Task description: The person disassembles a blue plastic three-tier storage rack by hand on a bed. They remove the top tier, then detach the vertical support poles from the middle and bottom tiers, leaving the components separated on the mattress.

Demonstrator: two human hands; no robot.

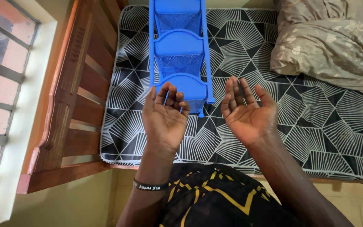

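Rack (180,50): blue plastic, likely light, stiff; grip by side posts.
Left hand (164,120): palm up, fingers curled, empty.
Right hand (248,115): palm up, spread, empty.
Mattress (307,126): soft under the rack.

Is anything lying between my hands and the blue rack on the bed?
Nothing visible. The left hand and right hand, both open and empty, hover just short of the blue rack, with only the patterned sheet beneath them.

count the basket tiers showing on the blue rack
3. One by the left hand and right hand at the blue rack end, one mid-rack, one at the frame's top edge; more may lie beyond it.
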